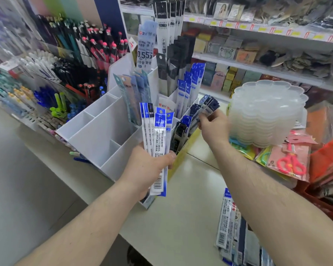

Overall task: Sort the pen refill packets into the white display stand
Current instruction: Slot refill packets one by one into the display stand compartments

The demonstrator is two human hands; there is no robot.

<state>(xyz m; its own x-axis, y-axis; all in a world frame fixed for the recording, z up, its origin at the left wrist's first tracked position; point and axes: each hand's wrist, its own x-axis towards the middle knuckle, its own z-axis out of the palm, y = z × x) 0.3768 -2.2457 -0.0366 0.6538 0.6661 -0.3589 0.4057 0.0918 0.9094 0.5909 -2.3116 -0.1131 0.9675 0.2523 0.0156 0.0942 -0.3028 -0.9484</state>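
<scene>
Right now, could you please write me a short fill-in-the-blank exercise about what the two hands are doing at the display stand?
1. The left hand grips a bundle of blue-topped refill packets in front of the ____ display stand.
2. The right hand pinches dark-topped packets at the stand's ____ side.
3. More packets lie on the counter under the ____ forearm.

Missing words: white; right; right

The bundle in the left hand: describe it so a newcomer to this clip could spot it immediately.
Start at the white stand in the middle of the counter. Just in front of its near corner, the left hand grips a bundle of long white packets upright. Their bright blue tops and a barcode at the bottom set them apart from the darker packets pinched by the right hand.
</scene>
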